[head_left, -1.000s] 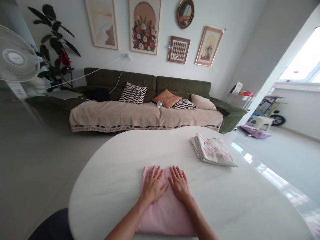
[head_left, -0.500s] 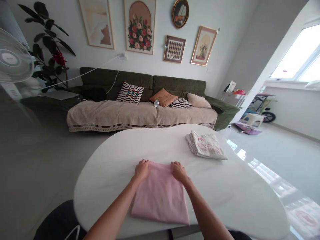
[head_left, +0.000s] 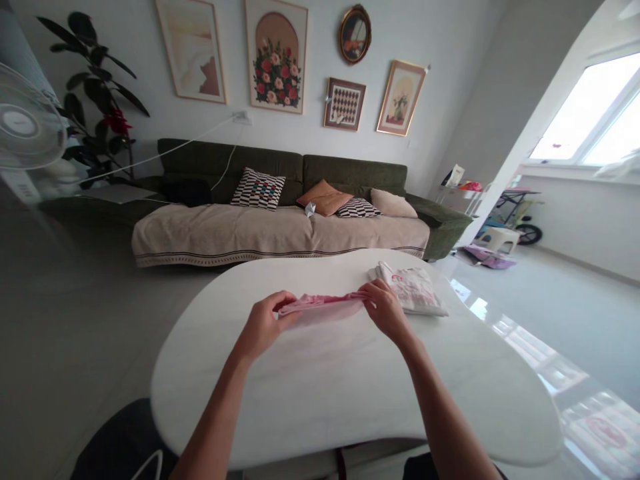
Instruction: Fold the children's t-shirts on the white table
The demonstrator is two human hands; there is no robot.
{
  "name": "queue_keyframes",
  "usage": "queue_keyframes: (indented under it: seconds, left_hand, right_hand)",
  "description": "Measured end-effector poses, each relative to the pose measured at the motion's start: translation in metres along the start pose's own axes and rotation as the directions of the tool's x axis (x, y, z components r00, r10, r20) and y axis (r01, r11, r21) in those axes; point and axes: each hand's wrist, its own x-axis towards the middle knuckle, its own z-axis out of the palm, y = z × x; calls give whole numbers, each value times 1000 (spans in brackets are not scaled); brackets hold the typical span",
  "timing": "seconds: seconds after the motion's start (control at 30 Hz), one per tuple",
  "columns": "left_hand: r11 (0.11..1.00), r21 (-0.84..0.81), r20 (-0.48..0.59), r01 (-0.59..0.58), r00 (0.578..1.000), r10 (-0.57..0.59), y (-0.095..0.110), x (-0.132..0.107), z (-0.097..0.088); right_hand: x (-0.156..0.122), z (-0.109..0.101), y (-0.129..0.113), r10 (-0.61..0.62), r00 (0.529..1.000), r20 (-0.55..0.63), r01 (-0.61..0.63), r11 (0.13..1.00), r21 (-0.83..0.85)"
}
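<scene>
L hand [head_left: 263,321] + R hand [head_left: 386,309]: grips pinched closed on opp. ends of pink cloth [head_left: 325,309], over table [head_left: 320,400] mid, left of white stack [head_left: 421,291]. Step: two-hand hold, prob. Next needs even, level grip.

A green sofa [head_left: 350,171] stood against a white wall [head_left: 445,47].
Framed pictures [head_left: 277,60] hung above; a bright window [head_left: 583,107] stood at right, and light streaked the floor [head_left: 575,307].

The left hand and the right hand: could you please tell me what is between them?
In the head view, the pink cloth spans the gap from the left hand to the right hand, each holding one end.
</scene>
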Motion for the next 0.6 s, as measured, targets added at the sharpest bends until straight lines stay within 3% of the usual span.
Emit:
queue_keyframes:
  seconds: [0.1, 0.17, 0.23, 0.27, 0.3, 0.37, 0.4, 0.47, 0.53, 0.6]
  left_hand:
    - [990, 124, 59, -62, 997, 55, 28, -36, 15]
    - [984, 146, 219, -99, 974, 66, 29, -61, 32]
    - [988, 57, 449, -143, 887, 103, 20, -81, 48]
    - [991, 12, 525, -133, 844, 107, 14, -87, 55]
    - [995, -6, 550, -97, 831, 84, 7, -91, 62]
    - [999, 40, 469, 17, 883, -34, -2, -92, 80]
    - [994, 79, 389, 79, 916, -104, -4, -92, 92]
    - [976, 134, 265, 172, 943, -203, -3, -94, 122]
    - [938, 195, 116, 288, 943, -313, 3, -100, 158]
    - [840, 298, -113, 453, 891, -440, 10, -108, 189]
  right_hand:
    - [-27, 14, 12, -12, 993, -119, 16, 999, 35]
    - [-51, 34, 26, 16, 999, -51, -16, 1000, -2]
    - [-74, 55, 37, 74, 995, 61, -70, 994, -80]
    - [-84, 63, 39, 113, 988, 107, -100, 988, -117]
    - [-92, 71, 36, 149, 979, 139, -130, 982, -139]
    - [-105, 84, 15, 184, 971, 154, -168, 979, -111]
    - [-110, 91, -2, 167, 974, 155, -160, 985, -57]
    - [-119, 107, -43, 63, 985, 162, -78, 993, 90]
    - [-129, 124, -80, -70, 977, 204, 30, 981, 193]
    - [-138, 134, -101, -133, 963, 236, 79, 972, 223]
